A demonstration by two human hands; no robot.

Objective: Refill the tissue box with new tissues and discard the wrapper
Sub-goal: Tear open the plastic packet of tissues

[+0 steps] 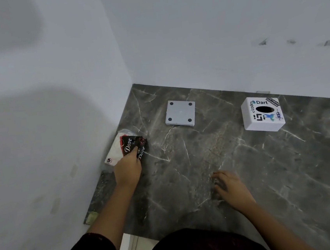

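A pack of tissues (119,148) in a dark and white "Dove" wrapper lies at the left edge of the grey marble counter (246,167), against the wall. My left hand (128,168) rests on the pack, fingers closed over its near end. A white cube tissue box (262,114) with stickers and a dark oval slot stands at the back right. Its flat white base plate (180,113), with round feet at the corners, lies apart at the back middle. My right hand (228,187) lies on the counter near me, fingers curled, holding nothing.
White walls (202,39) meet in a corner behind the counter and along its left side. The counter's near edge runs just in front of my dark-clothed body. A strip of light floor (132,248) shows below that edge.
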